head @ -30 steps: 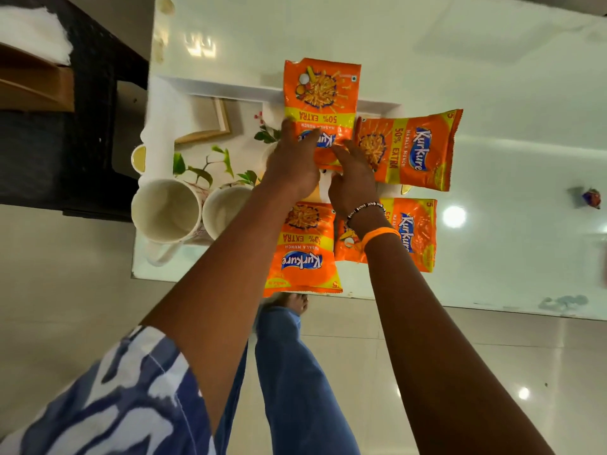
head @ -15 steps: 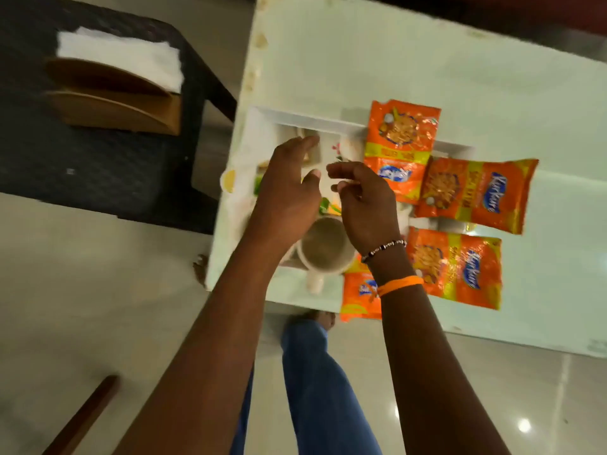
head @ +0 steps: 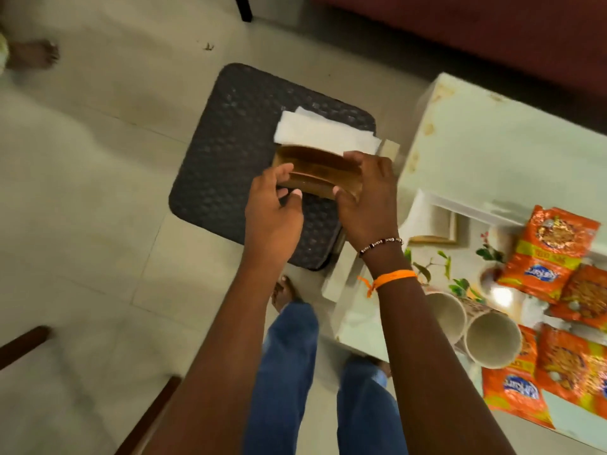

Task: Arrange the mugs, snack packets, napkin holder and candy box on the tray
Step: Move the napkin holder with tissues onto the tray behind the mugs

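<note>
The person stands over a dark woven stool (head: 230,159) and reaches down with both arms. On the stool sits a brown wooden napkin holder (head: 315,172) with white napkins (head: 325,134) sticking out of its far side.

The left hand (head: 272,211) is at the left end of the holder. Its fingers are curled and the tips touch the near edge, but I cannot tell if it has a real grip. The right hand (head: 368,198) wraps around the right end of the holder, thumb on the near side and fingers over the top. It is gripping the holder. On that wrist there is a bead bracelet (head: 381,245) and an orange band (head: 391,278).

The holder rests on the stool, well apart from the tray.

To the right is a pale table (head: 492,152). A white tray (head: 460,208) with a leaf picture lies on it. Two white mugs (head: 492,339) lie tipped on their sides at the near part of the tray, touching each other, with their open mouths facing the person. Beside them are four orange snack packets (head: 548,254). Two lie at the far right and two at the near right. One near packet is partly under a mug.

The picture is a bit blurry, so small things are hard to see.
</note>
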